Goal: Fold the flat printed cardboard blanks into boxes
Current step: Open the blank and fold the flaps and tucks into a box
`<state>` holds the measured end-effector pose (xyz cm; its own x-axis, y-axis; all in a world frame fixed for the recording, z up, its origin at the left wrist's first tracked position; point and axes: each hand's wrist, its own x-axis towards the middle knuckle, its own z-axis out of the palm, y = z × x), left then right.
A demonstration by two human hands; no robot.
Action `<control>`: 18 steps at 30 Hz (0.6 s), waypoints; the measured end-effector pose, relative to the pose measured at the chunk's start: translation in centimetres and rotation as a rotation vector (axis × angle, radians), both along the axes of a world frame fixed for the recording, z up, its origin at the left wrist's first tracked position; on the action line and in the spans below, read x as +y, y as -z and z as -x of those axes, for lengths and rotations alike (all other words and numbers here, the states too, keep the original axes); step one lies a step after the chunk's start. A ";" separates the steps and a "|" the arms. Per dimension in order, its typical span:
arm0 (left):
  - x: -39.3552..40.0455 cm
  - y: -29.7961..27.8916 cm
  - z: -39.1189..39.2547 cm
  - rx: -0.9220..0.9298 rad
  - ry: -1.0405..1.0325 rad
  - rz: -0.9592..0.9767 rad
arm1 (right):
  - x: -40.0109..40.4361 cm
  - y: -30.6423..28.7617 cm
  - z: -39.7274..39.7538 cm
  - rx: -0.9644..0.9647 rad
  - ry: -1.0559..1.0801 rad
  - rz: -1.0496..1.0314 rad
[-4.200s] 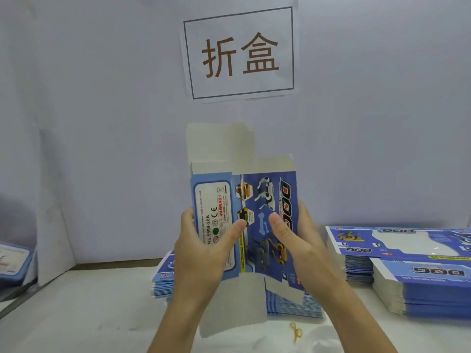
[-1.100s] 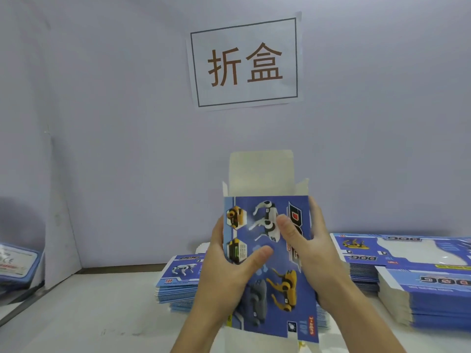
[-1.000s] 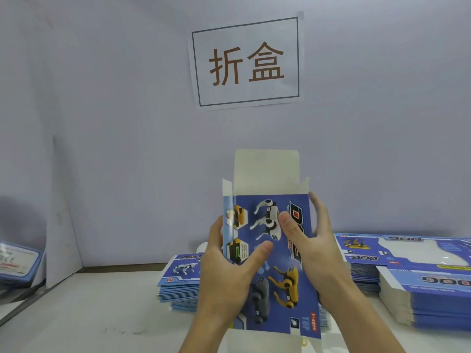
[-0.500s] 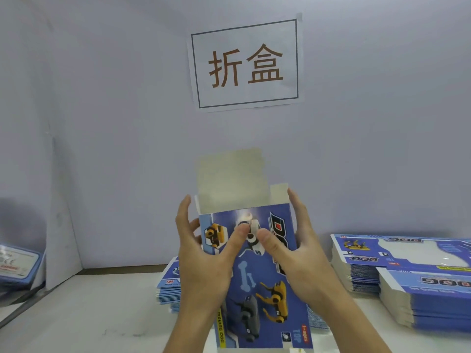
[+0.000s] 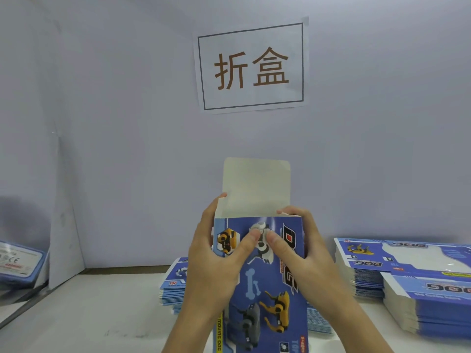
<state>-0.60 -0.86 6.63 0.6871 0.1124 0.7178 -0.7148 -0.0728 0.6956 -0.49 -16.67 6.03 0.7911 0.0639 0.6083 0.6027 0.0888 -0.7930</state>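
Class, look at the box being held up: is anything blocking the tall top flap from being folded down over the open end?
Nothing visible blocks it. The top flap stands upright above the box. The left hand and right hand grip the sides, thumbs on the printed front, fingertips at the side corners of the opening.

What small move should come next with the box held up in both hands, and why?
Probably fold the tall top flap forward and down over the opening. The box is already opened into a sleeve, the left hand and right hand each have a grip on a side with thumbs on the printed front, and the right fingertips seem to press a side flap inward, while the top flap stands upright.
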 end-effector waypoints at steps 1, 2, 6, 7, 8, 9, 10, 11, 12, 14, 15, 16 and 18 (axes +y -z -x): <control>0.2 -0.1 0.0 0.014 0.005 -0.003 | 0.0 0.1 0.0 0.001 -0.002 -0.002; 0.4 -0.1 0.0 0.025 0.018 -0.001 | 0.1 0.0 0.0 0.000 -0.007 -0.006; 0.5 0.0 -0.1 0.065 -0.003 -0.021 | 0.1 -0.1 0.0 -0.001 -0.021 -0.009; 0.4 0.1 0.0 0.071 -0.014 -0.020 | 0.0 0.0 0.0 0.004 -0.021 -0.006; 0.3 0.1 0.0 0.076 -0.015 -0.021 | 0.0 -0.2 0.1 0.012 -0.021 -0.006; 0.1 0.2 0.0 0.081 -0.010 -0.016 | -0.2 -0.2 0.1 0.013 -0.020 -0.002; -0.2 0.1 0.2 0.087 -0.004 0.001 | -0.2 -0.4 0.3 0.015 -0.021 0.005; -0.4 0.1 0.3 0.093 -0.006 0.029 | -0.3 -0.5 0.4 0.011 -0.011 0.014; -0.6 0.1 0.3 0.102 -0.011 0.068 | -0.2 -0.8 0.6 0.006 0.010 0.034; -0.9 -0.2 0.5 0.141 -0.015 0.147 | 0.2 -1.4 0.9 -0.014 0.081 0.060; -0.9 -0.5 0.7 0.154 -0.018 0.177 | 0.3 -1.7 1.0 -0.023 0.098 0.053; -0.8 -0.7 0.8 0.154 -0.015 0.202 | 0.5 -2.0 1.2 -0.019 0.111 0.036; -0.6 -1.0 1.0 0.139 -0.031 0.226 | 0.8 -2.3 1.3 0.018 0.120 0.039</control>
